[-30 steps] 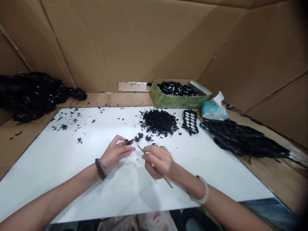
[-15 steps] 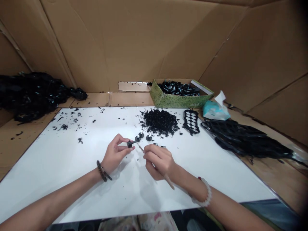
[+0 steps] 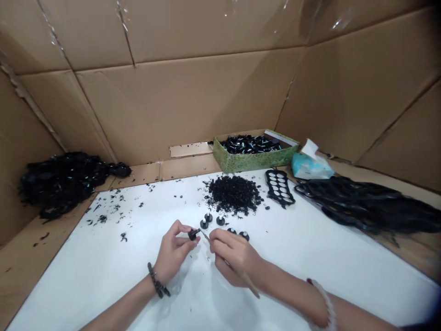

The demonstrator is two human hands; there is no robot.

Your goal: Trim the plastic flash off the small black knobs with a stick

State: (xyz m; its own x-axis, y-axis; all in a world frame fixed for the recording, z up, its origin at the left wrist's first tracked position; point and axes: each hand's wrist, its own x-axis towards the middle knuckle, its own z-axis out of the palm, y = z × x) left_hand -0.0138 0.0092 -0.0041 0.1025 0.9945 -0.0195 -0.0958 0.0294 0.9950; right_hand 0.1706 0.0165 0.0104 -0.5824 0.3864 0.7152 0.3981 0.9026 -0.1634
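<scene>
My left hand pinches a small black plastic part between thumb and fingertips. My right hand grips a thin wooden stick, whose pointed tip sits just beside that part. Its other end juts out below my hand. Several small round black parts stand on the white board just beyond my hands, the nearest almost touching my right fingers. Behind them lies a heap of tiny black rings.
A green patterned box of black parts stands at the back, beside a black perforated plastic strip and a tissue pack. Black tangled heaps lie on both sides. Cardboard walls surround the board, with black scraps scattered at its left.
The whole scene sits lower in view as the camera has tilted up. My hands have moved closer together, bringing the stick's tip nearer the black part.
</scene>
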